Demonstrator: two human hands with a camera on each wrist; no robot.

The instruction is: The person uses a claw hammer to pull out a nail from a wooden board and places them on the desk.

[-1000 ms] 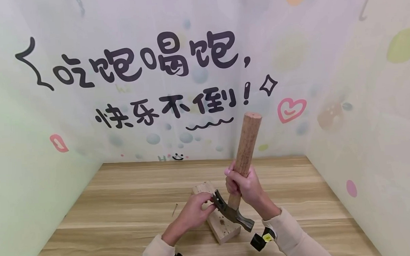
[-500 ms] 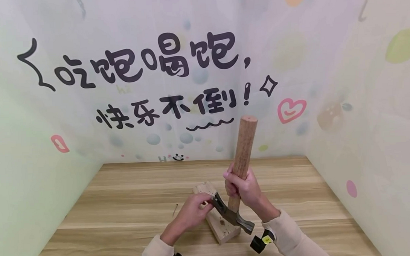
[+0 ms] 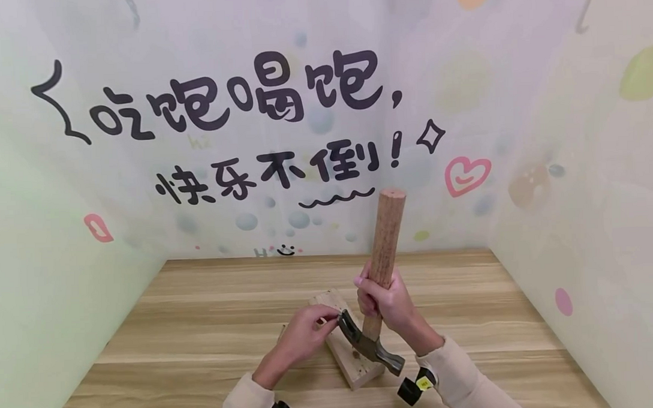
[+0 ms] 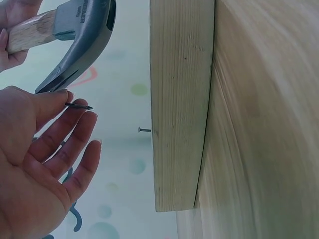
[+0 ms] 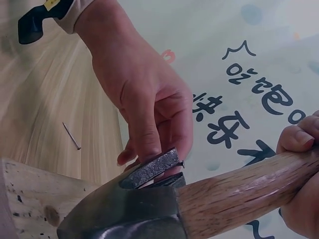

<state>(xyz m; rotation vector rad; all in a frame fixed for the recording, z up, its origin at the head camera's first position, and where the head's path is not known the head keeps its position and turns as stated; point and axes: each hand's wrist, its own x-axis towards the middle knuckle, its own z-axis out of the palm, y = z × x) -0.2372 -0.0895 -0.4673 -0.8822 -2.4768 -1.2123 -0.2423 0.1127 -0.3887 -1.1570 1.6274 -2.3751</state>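
Note:
My right hand (image 3: 383,295) grips a claw hammer by its wooden handle (image 3: 388,238), which points up, with the steel head (image 3: 371,345) low over the wooden block (image 3: 359,371). The left hand (image 3: 304,337) is at the hammer's claw. In the left wrist view, its thumb and fingers pinch a dark nail (image 4: 79,105) just below the claw tips, its pointed end toward the block. A nail head (image 5: 182,164) shows at the claw's slot in the right wrist view. Another nail (image 4: 144,130) sticks out of the block, apart from the fingers.
A loose nail (image 5: 71,136) lies on the wooden table (image 3: 201,328), left of the block; the left hand mostly covers it in the head view. Small holes and dark marks dot the block. Printed wall sheets (image 3: 249,140) enclose the table at the back and sides.
The hammer has come down slightly, its handle turning more upright. My left hand has stayed at the claw with a small shift, now covering more of the loose nail in the head view.

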